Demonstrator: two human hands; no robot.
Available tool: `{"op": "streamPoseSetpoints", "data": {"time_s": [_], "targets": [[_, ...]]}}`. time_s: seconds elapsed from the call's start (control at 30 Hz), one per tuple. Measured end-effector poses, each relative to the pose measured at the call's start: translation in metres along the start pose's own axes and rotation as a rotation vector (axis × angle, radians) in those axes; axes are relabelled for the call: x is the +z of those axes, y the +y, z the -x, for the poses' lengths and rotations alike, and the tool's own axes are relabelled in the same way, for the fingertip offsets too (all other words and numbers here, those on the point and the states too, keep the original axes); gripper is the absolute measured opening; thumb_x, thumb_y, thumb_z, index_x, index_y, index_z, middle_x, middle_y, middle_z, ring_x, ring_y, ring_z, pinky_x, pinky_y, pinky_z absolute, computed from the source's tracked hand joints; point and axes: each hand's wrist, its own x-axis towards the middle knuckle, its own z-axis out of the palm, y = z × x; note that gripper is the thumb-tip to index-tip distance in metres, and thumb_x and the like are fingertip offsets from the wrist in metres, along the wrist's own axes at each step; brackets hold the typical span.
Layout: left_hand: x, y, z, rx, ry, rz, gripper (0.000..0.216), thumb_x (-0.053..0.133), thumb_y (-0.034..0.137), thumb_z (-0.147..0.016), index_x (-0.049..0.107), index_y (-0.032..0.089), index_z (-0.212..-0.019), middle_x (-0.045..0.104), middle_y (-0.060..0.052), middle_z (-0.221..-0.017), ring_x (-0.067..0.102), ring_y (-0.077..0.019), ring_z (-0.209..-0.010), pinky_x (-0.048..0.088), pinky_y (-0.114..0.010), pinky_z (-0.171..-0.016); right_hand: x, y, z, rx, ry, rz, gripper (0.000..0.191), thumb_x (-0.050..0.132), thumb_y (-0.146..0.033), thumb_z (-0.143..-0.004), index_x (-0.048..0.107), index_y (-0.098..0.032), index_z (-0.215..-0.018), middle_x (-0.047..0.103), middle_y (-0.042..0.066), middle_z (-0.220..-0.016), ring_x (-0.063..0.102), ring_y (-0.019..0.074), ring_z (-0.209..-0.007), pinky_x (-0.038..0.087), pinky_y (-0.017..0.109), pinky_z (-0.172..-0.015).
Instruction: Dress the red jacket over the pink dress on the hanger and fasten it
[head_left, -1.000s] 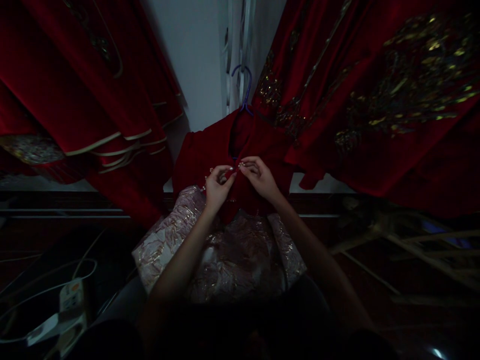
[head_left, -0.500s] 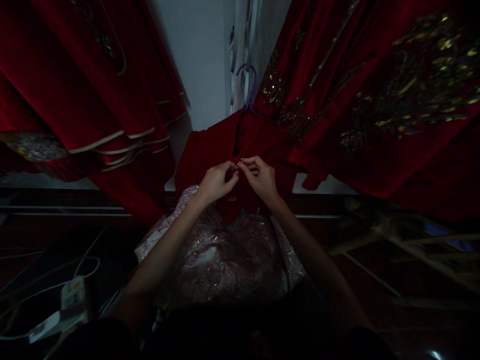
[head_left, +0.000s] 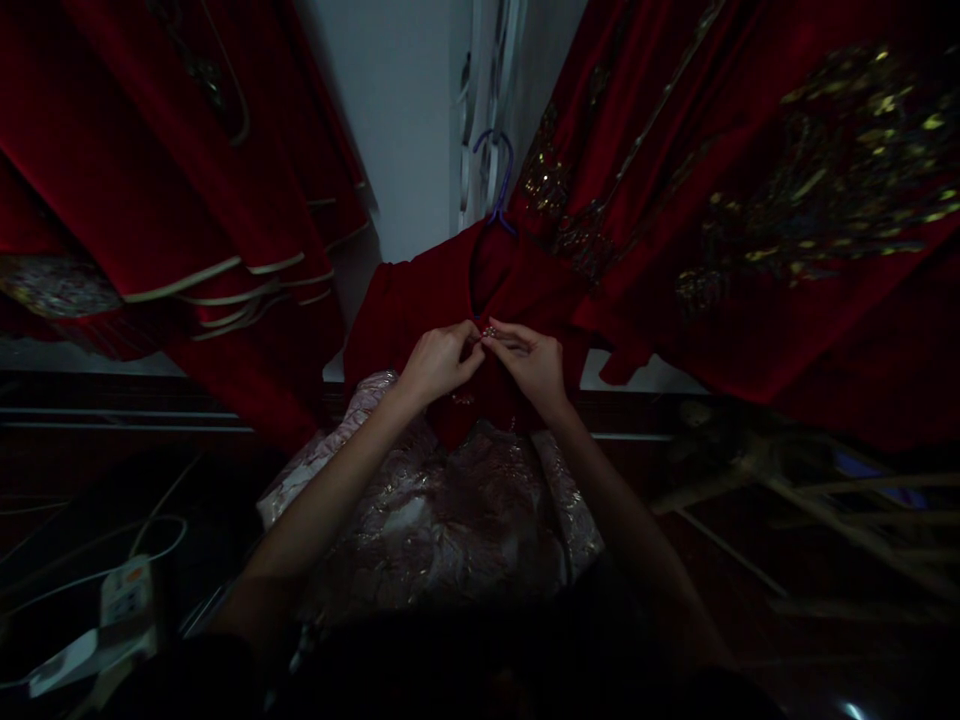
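Note:
A dark red velvet garment point(head_left: 409, 300) hangs in front of me on a blue hanger point(head_left: 497, 178). My left hand point(head_left: 437, 362) and my right hand point(head_left: 534, 364) meet at its front just below the neckline, fingers curled and pinched together on a small pale beaded fastening point(head_left: 488, 331). Both hands press against the red cloth. Below them spreads a pink and gold brocade skirt point(head_left: 442, 515), partly hidden by my forearms.
Red garments with cream piping point(head_left: 172, 200) hang at the left, and red gold-embroidered ones point(head_left: 787, 200) at the right. A white wall point(head_left: 405, 120) shows between them. A white power strip with cables point(head_left: 124, 595) lies on the dark floor at lower left. Pale rods point(head_left: 825, 510) slant at right.
Both hands have closed together at the garment's front and shifted slightly lower and right; the left hand's fingers have curled in more. The view tilted a little.

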Motion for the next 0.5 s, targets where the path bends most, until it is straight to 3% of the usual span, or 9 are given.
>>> {"op": "streamPoseSetpoints", "data": {"time_s": [0.5], "targets": [[-0.002,0.011,-0.019,0.060,-0.023,-0.156,0.017,0.047,0.026,-0.088,0.060,0.016,-0.091,0.066,-0.007,-0.082,0.061,-0.0170,-0.070,0.040,-0.026,-0.062,-0.009,0.003,-0.012,0.004,0.017,0.018,0.040,0.070,-0.030,-0.072,0.068,-0.017,-0.109,0.073,0.006,-0.095,0.071,0.0179,-0.080,0.061,0.033,-0.075]]}}
